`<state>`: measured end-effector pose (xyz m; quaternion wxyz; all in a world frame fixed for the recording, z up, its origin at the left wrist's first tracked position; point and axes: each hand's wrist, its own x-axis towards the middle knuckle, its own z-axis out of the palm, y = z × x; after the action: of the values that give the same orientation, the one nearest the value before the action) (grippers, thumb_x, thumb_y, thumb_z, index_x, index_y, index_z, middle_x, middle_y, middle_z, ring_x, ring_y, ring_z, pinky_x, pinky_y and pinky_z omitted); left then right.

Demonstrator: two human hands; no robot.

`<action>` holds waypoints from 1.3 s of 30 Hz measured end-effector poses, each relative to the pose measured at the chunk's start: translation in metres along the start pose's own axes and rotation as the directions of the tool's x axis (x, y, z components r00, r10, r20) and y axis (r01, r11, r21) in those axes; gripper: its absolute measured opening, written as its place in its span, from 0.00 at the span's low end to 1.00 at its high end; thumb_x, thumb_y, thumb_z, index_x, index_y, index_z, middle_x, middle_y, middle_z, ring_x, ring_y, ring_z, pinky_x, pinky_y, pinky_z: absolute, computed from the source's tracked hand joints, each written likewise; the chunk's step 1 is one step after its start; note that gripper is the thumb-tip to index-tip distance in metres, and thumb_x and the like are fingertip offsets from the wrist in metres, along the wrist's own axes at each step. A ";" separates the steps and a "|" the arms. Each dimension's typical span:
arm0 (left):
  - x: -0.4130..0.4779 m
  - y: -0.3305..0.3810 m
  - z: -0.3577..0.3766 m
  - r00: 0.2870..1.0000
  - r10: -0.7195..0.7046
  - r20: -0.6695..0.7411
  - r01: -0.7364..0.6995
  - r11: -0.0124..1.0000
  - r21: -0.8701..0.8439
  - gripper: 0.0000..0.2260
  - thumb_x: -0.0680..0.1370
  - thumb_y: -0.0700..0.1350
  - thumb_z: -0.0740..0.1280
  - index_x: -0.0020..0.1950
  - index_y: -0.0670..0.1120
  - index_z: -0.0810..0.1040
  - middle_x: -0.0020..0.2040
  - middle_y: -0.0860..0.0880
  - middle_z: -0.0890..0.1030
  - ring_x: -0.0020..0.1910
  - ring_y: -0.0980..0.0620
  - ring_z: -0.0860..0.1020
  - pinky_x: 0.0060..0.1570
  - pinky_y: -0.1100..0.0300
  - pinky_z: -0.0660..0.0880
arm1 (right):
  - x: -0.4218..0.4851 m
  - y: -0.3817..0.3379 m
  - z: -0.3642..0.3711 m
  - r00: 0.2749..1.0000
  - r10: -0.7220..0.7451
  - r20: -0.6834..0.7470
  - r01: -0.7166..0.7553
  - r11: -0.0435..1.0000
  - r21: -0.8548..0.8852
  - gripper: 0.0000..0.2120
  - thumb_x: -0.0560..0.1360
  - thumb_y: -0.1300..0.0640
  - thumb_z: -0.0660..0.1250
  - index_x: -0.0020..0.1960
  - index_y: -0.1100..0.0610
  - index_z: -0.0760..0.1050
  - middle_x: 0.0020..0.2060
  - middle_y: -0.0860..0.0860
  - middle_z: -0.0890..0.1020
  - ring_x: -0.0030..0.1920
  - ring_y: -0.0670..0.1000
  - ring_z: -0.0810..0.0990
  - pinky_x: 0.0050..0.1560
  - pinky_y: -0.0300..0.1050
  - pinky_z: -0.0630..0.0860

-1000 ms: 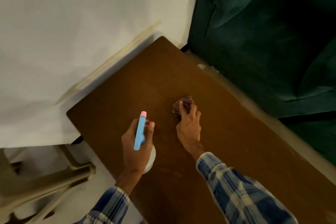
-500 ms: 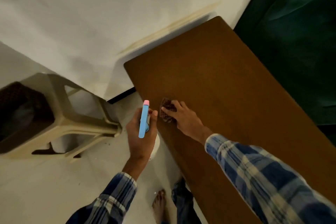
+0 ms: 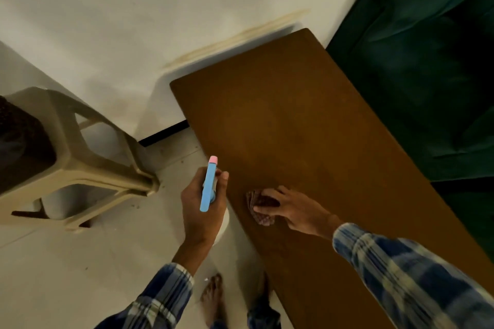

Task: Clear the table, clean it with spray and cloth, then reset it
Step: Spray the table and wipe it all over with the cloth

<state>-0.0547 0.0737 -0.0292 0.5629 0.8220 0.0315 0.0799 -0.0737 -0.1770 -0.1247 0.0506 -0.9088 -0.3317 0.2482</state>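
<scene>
A long brown wooden table (image 3: 294, 120) runs from the wall toward the lower right. My right hand (image 3: 291, 208) presses a small dark reddish cloth (image 3: 260, 204) flat on the table near its left edge. My left hand (image 3: 204, 205) holds a spray bottle (image 3: 209, 184) with a blue head and pink nozzle, hanging over the floor just left of the table edge; its white body shows below my hand. The tabletop carries nothing else.
A beige plastic stool (image 3: 80, 163) stands on the pale floor to the left, something dark on its seat. A dark green sofa (image 3: 417, 75) lines the table's right side. White wall behind. My bare foot (image 3: 213, 299) is by the table's near edge.
My right hand has slid the cloth from mid-table to the left edge and now a little back toward me. The view swung left, bringing the stool in. The bottle stays in my left hand.
</scene>
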 end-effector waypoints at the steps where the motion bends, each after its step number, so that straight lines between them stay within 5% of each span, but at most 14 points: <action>1: 0.002 0.002 0.011 1.000 0.000 0.011 0.000 1.000 0.006 0.04 0.78 0.41 0.71 0.49 0.48 0.78 0.34 0.53 0.79 0.29 0.51 0.77 0.31 0.52 0.80 | 0.004 0.013 -0.005 0.995 0.083 -0.051 -0.081 0.996 0.033 0.40 0.76 0.61 0.69 0.79 0.36 0.55 0.78 0.52 0.57 0.67 0.55 0.66 0.59 0.52 0.77; 6: 0.011 0.023 0.090 0.995 0.041 0.093 -0.042 0.999 0.010 0.06 0.78 0.42 0.71 0.50 0.51 0.77 0.36 0.55 0.80 0.32 0.51 0.80 0.33 0.59 0.81 | 0.016 0.093 -0.020 0.875 0.445 -0.189 -0.410 0.890 0.199 0.38 0.79 0.60 0.66 0.80 0.38 0.53 0.77 0.54 0.56 0.70 0.59 0.63 0.63 0.54 0.77; 9: 0.014 0.023 0.104 0.992 0.054 0.111 -0.056 0.998 0.014 0.06 0.77 0.41 0.72 0.49 0.51 0.77 0.36 0.55 0.80 0.32 0.51 0.81 0.33 0.56 0.81 | 0.021 0.113 -0.027 0.821 0.532 -0.209 -0.483 0.841 0.245 0.37 0.79 0.60 0.65 0.81 0.39 0.53 0.77 0.53 0.55 0.70 0.60 0.61 0.65 0.55 0.75; 15: 0.019 0.051 0.200 0.971 0.112 0.212 -0.105 0.993 -0.046 0.12 0.76 0.41 0.71 0.50 0.59 0.75 0.40 0.57 0.81 0.36 0.54 0.82 0.34 0.65 0.80 | -0.065 0.235 -0.017 0.505 0.849 -0.154 -0.705 0.509 0.494 0.36 0.79 0.61 0.63 0.80 0.40 0.54 0.78 0.52 0.54 0.73 0.61 0.60 0.69 0.60 0.72; 19: 0.015 0.057 0.230 0.955 0.152 0.255 -0.137 0.988 -0.074 0.11 0.77 0.42 0.70 0.49 0.59 0.75 0.42 0.56 0.80 0.33 0.53 0.80 0.30 0.66 0.78 | -0.123 0.256 0.008 0.352 0.929 -0.114 -0.742 0.351 0.571 0.35 0.78 0.62 0.63 0.81 0.43 0.57 0.77 0.53 0.56 0.73 0.61 0.60 0.70 0.62 0.70; 26: -0.009 0.061 0.227 0.957 0.070 0.282 -0.053 0.996 -0.067 0.08 0.77 0.45 0.71 0.51 0.56 0.76 0.41 0.58 0.81 0.36 0.54 0.82 0.35 0.69 0.78 | -0.142 0.186 0.034 0.135 0.990 -0.048 -0.714 0.131 0.688 0.32 0.78 0.63 0.62 0.79 0.46 0.61 0.74 0.54 0.58 0.69 0.62 0.61 0.65 0.63 0.73; 34: -0.031 0.037 0.149 0.975 0.062 0.213 -0.063 0.998 -0.005 0.08 0.76 0.44 0.71 0.51 0.55 0.76 0.39 0.61 0.80 0.38 0.54 0.83 0.37 0.65 0.81 | -0.057 0.056 0.019 0.309 0.951 -0.020 -0.709 0.244 0.661 0.33 0.80 0.60 0.63 0.81 0.45 0.55 0.75 0.54 0.54 0.71 0.60 0.61 0.65 0.59 0.76; 39: -0.044 0.015 0.078 0.989 0.087 0.123 -0.095 0.993 0.063 0.07 0.76 0.43 0.71 0.51 0.50 0.75 0.37 0.60 0.77 0.36 0.53 0.80 0.35 0.71 0.77 | 0.008 -0.049 0.029 0.639 0.765 -0.082 -0.593 0.557 0.581 0.36 0.81 0.58 0.64 0.81 0.39 0.51 0.79 0.52 0.54 0.76 0.59 0.60 0.67 0.55 0.76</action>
<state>-0.0856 -0.0095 -0.0465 0.5308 0.8449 -0.0372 0.0546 -0.1108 -0.1364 -0.1404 0.2384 -0.9454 0.1414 0.1712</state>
